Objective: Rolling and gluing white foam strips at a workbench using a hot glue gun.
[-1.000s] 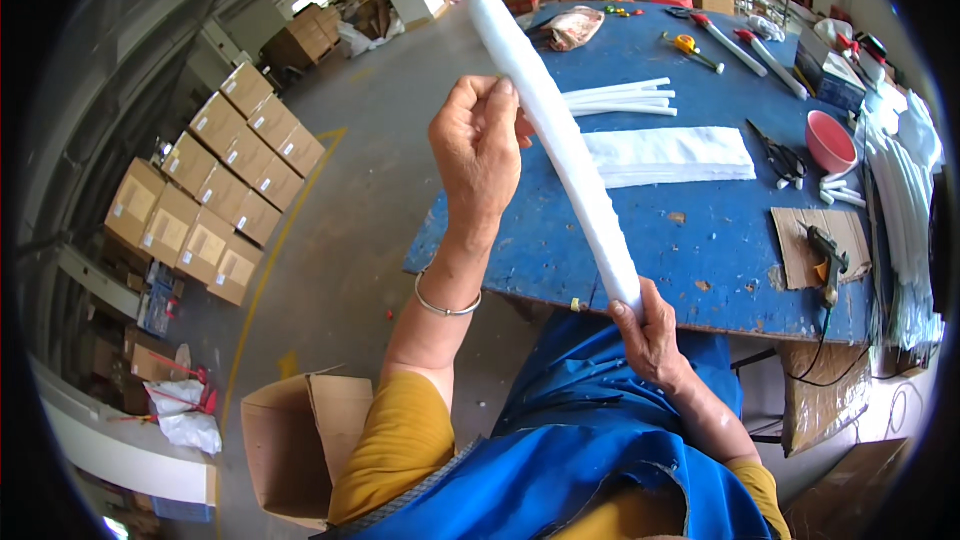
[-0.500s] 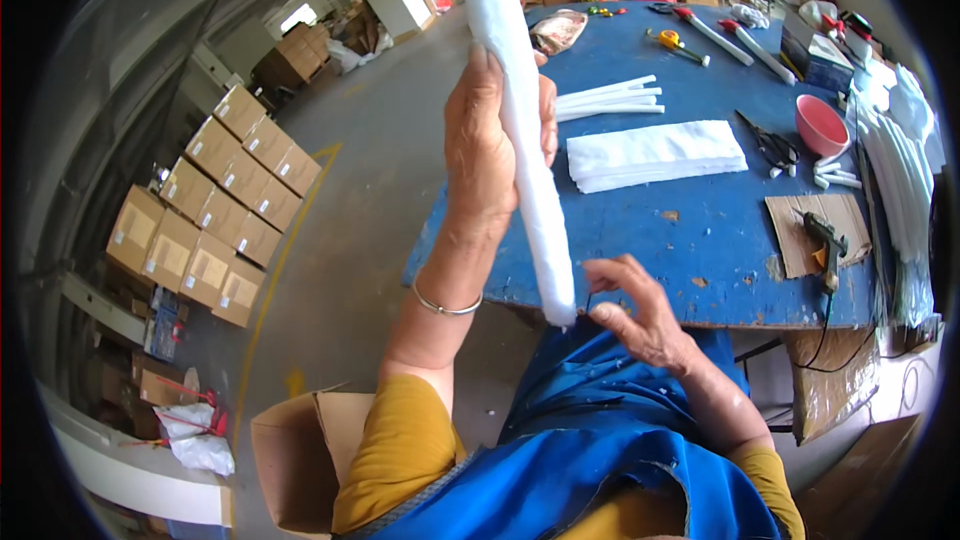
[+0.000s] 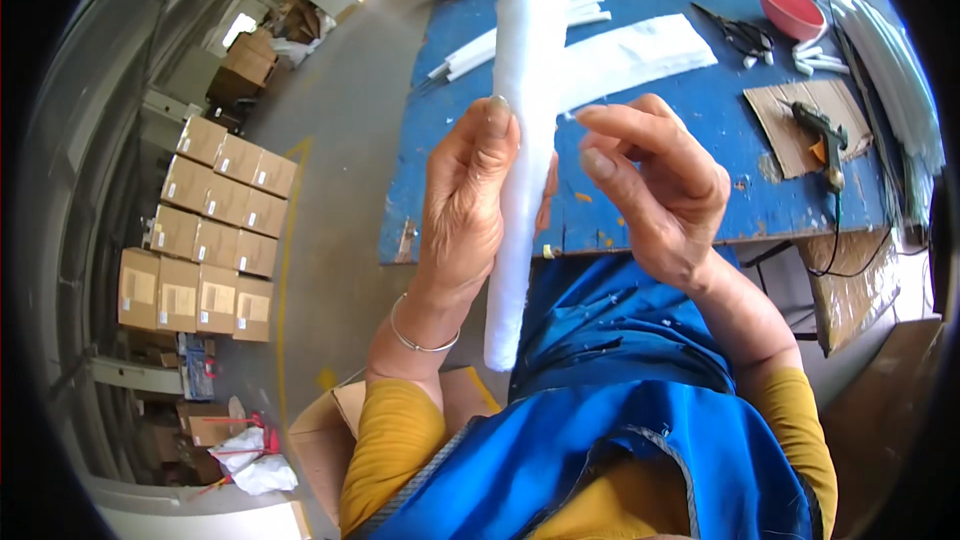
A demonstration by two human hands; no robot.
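left hand (image 3: 465, 205) grasps white padded roll (image 3: 522, 140), right hand (image 3: 655, 185) released, above blue table (image 3: 660, 130).

The left hand (image 3: 465, 205) grips a long white padded roll (image 3: 525, 140) held upright over the edge of a blue table (image 3: 650, 130), while the right hand (image 3: 655, 185) hovers just beside it, fingers curled and apart from the roll. On the table lie a flat white sheet (image 3: 640, 45), scissors (image 3: 742, 35), a pink bowl (image 3: 790, 8) and a glue gun (image 3: 822, 130) on cardboard.
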